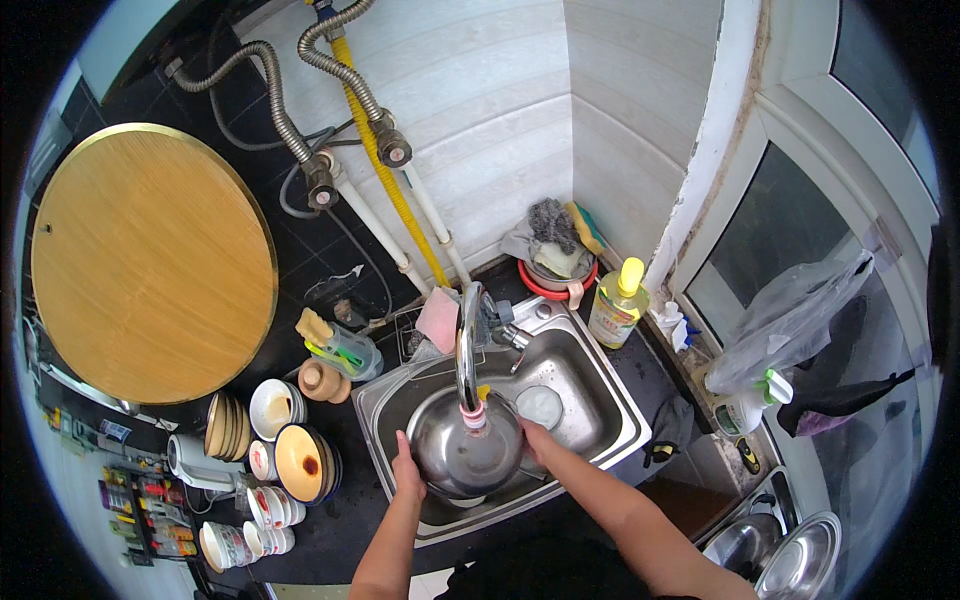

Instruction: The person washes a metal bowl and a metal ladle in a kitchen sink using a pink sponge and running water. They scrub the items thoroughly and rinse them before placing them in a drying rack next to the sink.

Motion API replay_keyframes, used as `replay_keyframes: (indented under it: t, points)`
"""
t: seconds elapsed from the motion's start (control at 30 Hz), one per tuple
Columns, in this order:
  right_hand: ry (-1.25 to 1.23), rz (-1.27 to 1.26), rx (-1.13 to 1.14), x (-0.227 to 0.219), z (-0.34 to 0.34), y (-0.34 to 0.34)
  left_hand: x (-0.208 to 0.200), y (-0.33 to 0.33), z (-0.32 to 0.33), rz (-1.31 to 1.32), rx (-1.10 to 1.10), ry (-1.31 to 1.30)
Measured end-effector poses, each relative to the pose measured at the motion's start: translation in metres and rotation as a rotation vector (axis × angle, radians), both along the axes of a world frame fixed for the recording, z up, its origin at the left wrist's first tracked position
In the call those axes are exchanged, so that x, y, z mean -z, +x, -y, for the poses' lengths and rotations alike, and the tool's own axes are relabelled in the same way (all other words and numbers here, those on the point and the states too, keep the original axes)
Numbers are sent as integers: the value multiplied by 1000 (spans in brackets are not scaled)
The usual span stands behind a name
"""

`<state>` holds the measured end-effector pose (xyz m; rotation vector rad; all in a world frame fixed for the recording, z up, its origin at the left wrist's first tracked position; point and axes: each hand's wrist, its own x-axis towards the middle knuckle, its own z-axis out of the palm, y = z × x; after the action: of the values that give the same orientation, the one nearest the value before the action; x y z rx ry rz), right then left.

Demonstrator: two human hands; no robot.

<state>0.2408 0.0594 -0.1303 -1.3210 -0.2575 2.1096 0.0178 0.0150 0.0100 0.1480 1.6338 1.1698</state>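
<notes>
A round stainless steel bowl (445,450) is tilted in the metal sink (625,425), below the mouth of the chrome faucet (466,345) with its pink-ringed tip. My left hand (406,468) presses against the bowl's left side, thumb up and the other fingers partly hidden. On its right side my right hand (538,445) grips the rim, fingertips out of sight. Between them the two hands hold the bowl. Behind it lies a small white dish (540,406) on the sink floor. I cannot make out whether water is running.
A yellow-capped detergent bottle (618,305) stands behind the sink's right corner, beside a red basin (553,290) with cloths and a sponge. Stacked bowls (303,462) crowd the left counter near a wooden jar (323,381). A spray bottle (742,408) stands by the window.
</notes>
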Motion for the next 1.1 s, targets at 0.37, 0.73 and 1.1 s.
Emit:
replay_keyframes:
  t: [0.37, 0.73, 1.1]
  points:
    - [181, 300, -138, -47, -35, -1, -27, 42, 5, -624, 419, 212]
    - [1687, 1180, -359, -168, 33, -35, -22, 77, -12, -595, 368, 260]
    - [1040, 1187, -357, -156, -15, -20, -7, 83, -7, -673, 478, 307]
